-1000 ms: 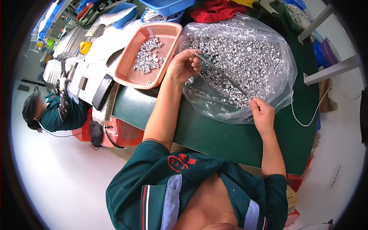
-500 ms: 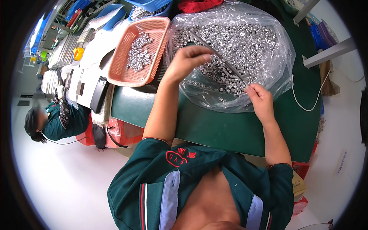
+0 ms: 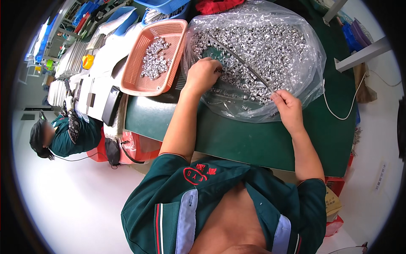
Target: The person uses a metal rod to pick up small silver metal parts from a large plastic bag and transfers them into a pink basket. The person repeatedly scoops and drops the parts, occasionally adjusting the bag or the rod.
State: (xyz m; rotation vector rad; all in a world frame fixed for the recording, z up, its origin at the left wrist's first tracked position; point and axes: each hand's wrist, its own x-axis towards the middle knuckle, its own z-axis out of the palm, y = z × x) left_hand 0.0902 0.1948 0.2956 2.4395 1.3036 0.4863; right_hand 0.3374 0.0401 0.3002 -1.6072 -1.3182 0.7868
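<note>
My right hand [image 3: 287, 106] pinches the lower end of a thin, straight grey rod [image 3: 241, 62], which slants up and left over a heap of small silvery metal sleeves [image 3: 272, 46]. The heap lies in a wide-open clear plastic bag [image 3: 315, 70]. My left hand [image 3: 203, 75] is at the heap's left edge, its fingers curled inward and closed. Whatever lies between those fingertips is hidden. Left of the bag, a pinkish-orange plastic basket [image 3: 128, 80] holds a smaller batch of metal pieces [image 3: 156, 61].
A green table [image 3: 237, 142] carries everything. Blue baskets [image 3: 169, 5] and a red cloth [image 3: 218, 5] sit at the back. Beside the orange basket stands a black case [image 3: 111, 105]. At far left a person [image 3: 69, 135] works. A white cable [image 3: 338, 118] and metal leg [image 3: 363, 55] are on the right.
My left hand has moved slightly down from near the rod to the heap's left edge, and its fingers have curled in. The right hand keeps the rod in nearly the same place.
</note>
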